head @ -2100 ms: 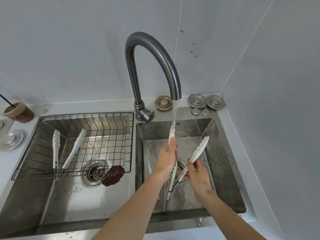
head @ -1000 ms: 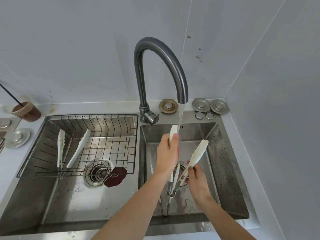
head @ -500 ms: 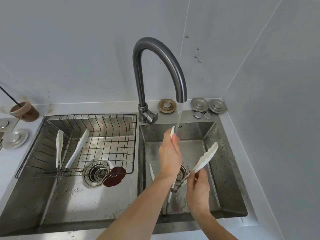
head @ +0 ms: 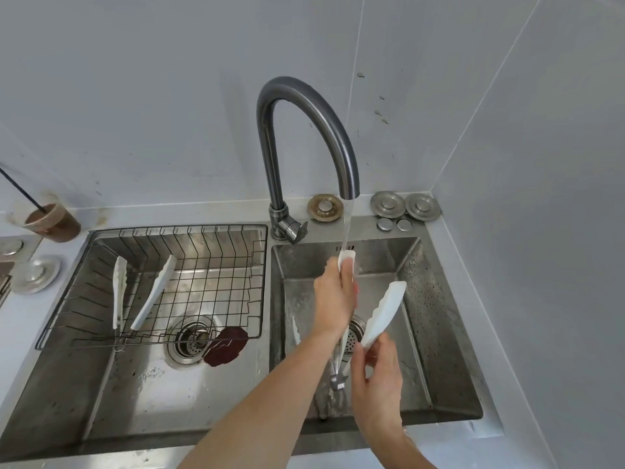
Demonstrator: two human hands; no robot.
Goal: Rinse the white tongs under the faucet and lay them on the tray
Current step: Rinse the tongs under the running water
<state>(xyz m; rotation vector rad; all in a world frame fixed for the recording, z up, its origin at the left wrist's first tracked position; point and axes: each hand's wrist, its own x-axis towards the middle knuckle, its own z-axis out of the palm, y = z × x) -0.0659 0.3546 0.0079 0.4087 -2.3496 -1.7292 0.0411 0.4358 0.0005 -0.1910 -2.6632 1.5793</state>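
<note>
white tongs (head: 384, 311): held in air over R basin (head: 439, 333) of the sink, arms spread in a V. Metal hinge end is down, above the drain; tips point up toward the basin's back edge.
L hand (head: 333, 299): wrapped round the tongs' L arm just below its tip, fingers curled tight on it. Tip pokes out above the fist.
R hand (head: 375, 374): thumb & fingers clamped on the lower part of the other arm; rest of that arm slants up-right, free.
water (head: 346, 225): runs from faucet (head: 304, 130) onto the tip above the L hand.
wire tray (head: 189, 228): sits across the back of the L basin. Second tongs (head: 154, 292) lie in its L part, arms apart.
other: dark red piece (head: 226, 340) beside the L drain, at the tray's front-right corner. Cup of brown drink (head: 50, 221) is at the counter's back-left. Metal plugs (head: 389, 204) sit on the ledge behind the R basin.
</note>
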